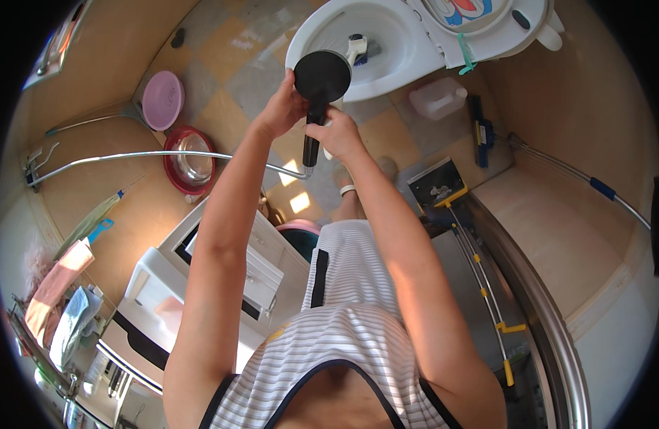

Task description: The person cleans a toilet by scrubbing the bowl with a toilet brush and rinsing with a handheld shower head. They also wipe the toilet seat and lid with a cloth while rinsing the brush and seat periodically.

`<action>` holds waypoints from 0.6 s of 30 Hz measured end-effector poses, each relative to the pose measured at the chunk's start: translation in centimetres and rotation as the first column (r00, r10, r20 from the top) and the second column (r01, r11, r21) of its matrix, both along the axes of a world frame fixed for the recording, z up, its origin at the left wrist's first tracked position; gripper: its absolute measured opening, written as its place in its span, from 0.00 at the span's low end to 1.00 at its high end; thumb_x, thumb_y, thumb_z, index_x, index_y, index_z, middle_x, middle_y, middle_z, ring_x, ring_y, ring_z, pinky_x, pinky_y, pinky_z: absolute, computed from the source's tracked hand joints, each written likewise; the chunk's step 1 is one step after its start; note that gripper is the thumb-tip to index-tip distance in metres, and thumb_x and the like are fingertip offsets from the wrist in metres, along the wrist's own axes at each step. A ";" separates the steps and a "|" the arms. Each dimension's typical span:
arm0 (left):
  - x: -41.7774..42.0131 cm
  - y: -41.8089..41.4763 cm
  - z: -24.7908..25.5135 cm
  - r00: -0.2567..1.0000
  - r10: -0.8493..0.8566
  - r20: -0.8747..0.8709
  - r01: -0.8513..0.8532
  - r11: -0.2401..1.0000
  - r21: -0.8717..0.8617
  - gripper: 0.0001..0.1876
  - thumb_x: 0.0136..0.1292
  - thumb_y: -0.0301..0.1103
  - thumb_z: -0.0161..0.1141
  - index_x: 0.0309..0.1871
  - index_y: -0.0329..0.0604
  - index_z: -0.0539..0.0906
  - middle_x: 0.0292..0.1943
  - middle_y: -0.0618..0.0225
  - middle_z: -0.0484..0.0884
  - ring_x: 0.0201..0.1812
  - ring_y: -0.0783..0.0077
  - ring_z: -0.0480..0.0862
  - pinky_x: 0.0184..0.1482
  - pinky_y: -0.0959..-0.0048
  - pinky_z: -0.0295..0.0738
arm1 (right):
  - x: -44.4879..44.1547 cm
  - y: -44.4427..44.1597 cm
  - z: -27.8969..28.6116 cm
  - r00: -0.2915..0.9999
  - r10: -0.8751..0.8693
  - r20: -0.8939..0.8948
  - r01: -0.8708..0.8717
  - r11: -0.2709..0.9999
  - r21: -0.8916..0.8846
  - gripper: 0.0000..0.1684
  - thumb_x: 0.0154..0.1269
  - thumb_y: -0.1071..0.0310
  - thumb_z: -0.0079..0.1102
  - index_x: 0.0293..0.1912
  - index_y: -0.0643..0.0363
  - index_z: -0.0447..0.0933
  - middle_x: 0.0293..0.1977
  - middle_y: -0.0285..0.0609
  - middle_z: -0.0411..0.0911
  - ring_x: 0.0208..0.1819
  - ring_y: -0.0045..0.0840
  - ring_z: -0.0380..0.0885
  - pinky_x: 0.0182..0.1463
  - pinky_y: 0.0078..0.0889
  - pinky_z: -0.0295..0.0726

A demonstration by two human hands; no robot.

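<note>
A black hand shower (323, 78) is held over the front of a white toilet bowl (302, 45), its metal hose running off to the left wall. My left hand (286, 107) lies along the left side of the shower head and its neck. With my right hand (337, 131) I grip near the top of the black handle, and a white handle, partly hidden, runs behind it. The white toilet brush (356, 48) has its head inside the bowl, dark bristles against the porcelain.
A pink basin (163, 101) and a red basin (169, 166) stand by the left wall. Right of my feet are a translucent plastic jug (436, 101), a blue floor squeegee (485, 137) and a dustpan (437, 179) with debris. A white washbasin cabinet (286, 236) stands at the lower left.
</note>
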State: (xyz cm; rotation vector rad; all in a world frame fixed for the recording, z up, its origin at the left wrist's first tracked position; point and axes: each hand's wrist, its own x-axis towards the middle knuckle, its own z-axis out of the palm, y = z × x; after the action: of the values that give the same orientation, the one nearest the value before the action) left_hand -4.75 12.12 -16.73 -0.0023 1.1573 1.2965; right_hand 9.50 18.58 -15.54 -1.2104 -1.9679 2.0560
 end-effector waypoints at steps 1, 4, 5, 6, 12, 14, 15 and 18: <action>-0.1 -0.1 -0.1 1.000 0.003 0.028 -0.003 1.000 0.015 0.41 0.63 0.69 0.30 0.60 0.42 0.70 0.52 0.60 0.76 0.53 0.64 0.73 0.59 0.64 0.63 | -0.1 0.1 0.3 1.000 0.000 0.012 0.000 1.000 0.000 0.22 0.43 0.62 0.64 0.40 0.60 0.78 0.33 0.43 0.80 0.38 0.27 0.77 0.45 0.28 0.73; -0.2 0.1 0.0 0.997 0.007 0.072 -0.010 0.999 0.035 0.41 0.64 0.68 0.29 0.63 0.42 0.66 0.56 0.58 0.74 0.56 0.62 0.72 0.61 0.61 0.61 | -0.2 0.5 1.0 0.999 0.006 0.048 -0.007 1.000 0.002 0.22 0.41 0.61 0.64 0.39 0.60 0.78 0.33 0.45 0.80 0.38 0.30 0.78 0.45 0.29 0.74; -0.2 0.2 0.1 0.998 0.005 0.059 -0.006 1.000 0.025 0.41 0.63 0.69 0.30 0.63 0.42 0.67 0.54 0.58 0.75 0.55 0.62 0.73 0.59 0.62 0.63 | -0.3 0.6 1.0 0.998 0.010 0.056 -0.010 1.000 0.004 0.22 0.41 0.60 0.64 0.39 0.60 0.78 0.33 0.46 0.80 0.38 0.31 0.78 0.44 0.30 0.75; -0.2 0.3 0.2 0.999 0.004 0.045 -0.004 1.000 0.016 0.41 0.63 0.69 0.30 0.62 0.42 0.68 0.52 0.59 0.77 0.54 0.63 0.74 0.57 0.62 0.65 | -0.3 0.7 0.9 0.998 0.015 0.065 -0.016 1.000 0.005 0.22 0.40 0.60 0.64 0.38 0.60 0.79 0.33 0.46 0.80 0.38 0.31 0.78 0.44 0.30 0.75; 0.1 0.6 1.1 0.999 0.034 0.018 -0.032 0.996 -0.085 0.39 0.63 0.68 0.34 0.59 0.42 0.71 0.49 0.60 0.79 0.49 0.63 0.77 0.55 0.64 0.67 | -0.1 0.3 0.6 0.999 -0.039 0.023 0.041 0.993 -0.113 0.21 0.40 0.61 0.65 0.37 0.61 0.78 0.32 0.46 0.79 0.35 0.30 0.79 0.42 0.29 0.75; -0.2 0.7 1.5 0.990 -0.068 -0.127 0.044 0.983 -0.180 0.37 0.61 0.68 0.40 0.56 0.43 0.73 0.47 0.62 0.79 0.48 0.65 0.78 0.53 0.65 0.69 | -0.1 0.0 0.2 0.998 -0.033 0.045 0.040 0.984 -0.173 0.21 0.40 0.61 0.65 0.36 0.62 0.78 0.31 0.45 0.79 0.34 0.29 0.79 0.41 0.28 0.75; -0.4 0.7 1.8 0.973 -0.120 -0.196 0.074 0.970 -0.230 0.36 0.61 0.68 0.43 0.55 0.43 0.74 0.46 0.63 0.80 0.47 0.66 0.78 0.52 0.66 0.69 | -0.1 -0.1 0.1 0.998 -0.027 0.055 0.037 0.978 -0.203 0.20 0.40 0.61 0.65 0.35 0.62 0.78 0.30 0.45 0.79 0.33 0.29 0.79 0.40 0.28 0.76; -0.8 1.1 2.4 0.962 -0.165 -0.217 0.065 0.911 -0.407 0.34 0.56 0.68 0.51 0.49 0.44 0.77 0.42 0.66 0.81 0.43 0.71 0.79 0.48 0.70 0.71 | -0.1 -0.2 -0.1 0.996 0.022 0.084 -0.007 0.983 -0.185 0.19 0.40 0.62 0.65 0.34 0.62 0.78 0.28 0.44 0.79 0.32 0.29 0.78 0.39 0.28 0.76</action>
State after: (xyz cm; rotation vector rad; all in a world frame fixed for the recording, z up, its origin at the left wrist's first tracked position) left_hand -5.59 13.22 -14.28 -0.0715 1.5982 0.9554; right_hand 9.37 18.40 -15.66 -1.3434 -1.8598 2.2736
